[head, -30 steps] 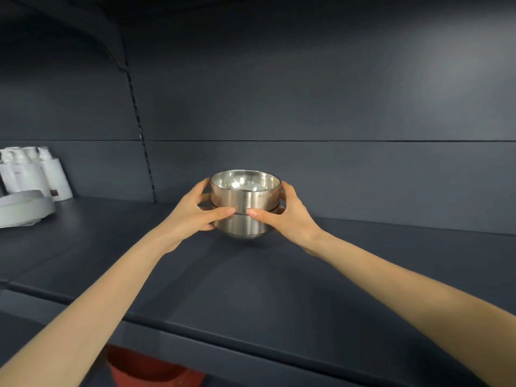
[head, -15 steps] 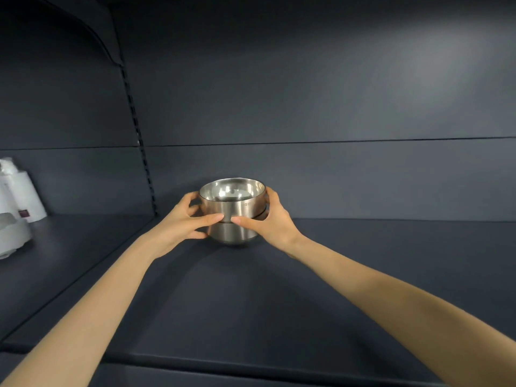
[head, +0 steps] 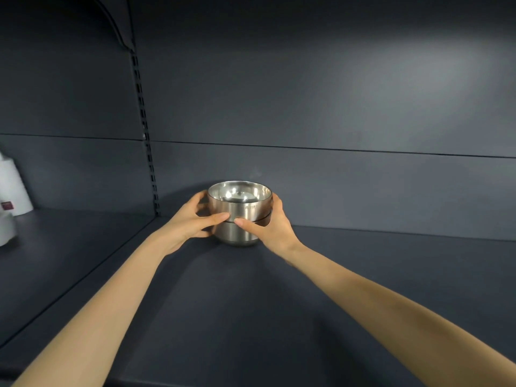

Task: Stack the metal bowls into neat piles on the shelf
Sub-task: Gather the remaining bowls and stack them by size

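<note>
Two metal bowls are nested into a small stack (head: 240, 210) standing on the dark shelf (head: 251, 303), close to the back wall. The upper bowl sits slightly tilted in the lower one. My left hand (head: 192, 222) grips the stack from the left, thumb across the front at the seam between the bowls. My right hand (head: 272, 226) grips it from the right, its thumb meeting the left thumb at the front. The fingers of both hands curl behind the bowls and are partly hidden.
White containers (head: 12, 196) stand at the far left on the neighbouring shelf section. A slotted upright (head: 145, 135) divides the back panels just left of the bowls. The shelf runs wide to the right and toward me.
The stack and both hands have moved farther back on the shelf toward the wall. The view has shifted right, so the white containers slid toward the left edge.
</note>
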`<control>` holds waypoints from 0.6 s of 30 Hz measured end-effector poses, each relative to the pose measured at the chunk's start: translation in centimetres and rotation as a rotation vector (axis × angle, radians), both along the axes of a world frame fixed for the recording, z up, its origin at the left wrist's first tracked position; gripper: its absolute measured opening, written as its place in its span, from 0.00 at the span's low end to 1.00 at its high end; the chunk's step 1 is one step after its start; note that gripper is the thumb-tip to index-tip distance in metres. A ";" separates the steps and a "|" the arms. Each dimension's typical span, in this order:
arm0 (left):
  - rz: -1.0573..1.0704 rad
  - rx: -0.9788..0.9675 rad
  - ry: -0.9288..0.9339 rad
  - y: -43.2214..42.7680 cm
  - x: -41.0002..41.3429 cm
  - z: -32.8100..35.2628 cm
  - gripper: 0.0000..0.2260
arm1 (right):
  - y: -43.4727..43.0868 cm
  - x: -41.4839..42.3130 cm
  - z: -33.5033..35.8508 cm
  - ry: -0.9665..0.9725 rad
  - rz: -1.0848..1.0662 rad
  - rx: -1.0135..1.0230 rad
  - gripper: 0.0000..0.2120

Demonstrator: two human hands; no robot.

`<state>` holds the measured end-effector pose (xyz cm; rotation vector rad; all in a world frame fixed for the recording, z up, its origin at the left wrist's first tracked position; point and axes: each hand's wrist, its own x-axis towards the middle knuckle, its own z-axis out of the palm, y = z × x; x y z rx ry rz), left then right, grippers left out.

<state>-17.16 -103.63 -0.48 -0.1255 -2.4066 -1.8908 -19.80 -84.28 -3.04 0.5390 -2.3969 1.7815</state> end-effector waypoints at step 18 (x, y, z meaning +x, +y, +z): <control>0.072 -0.259 0.063 -0.1 1.4 0.1 0.31 | 0.9 2.1 0.8 0.004 0.026 0.341 0.51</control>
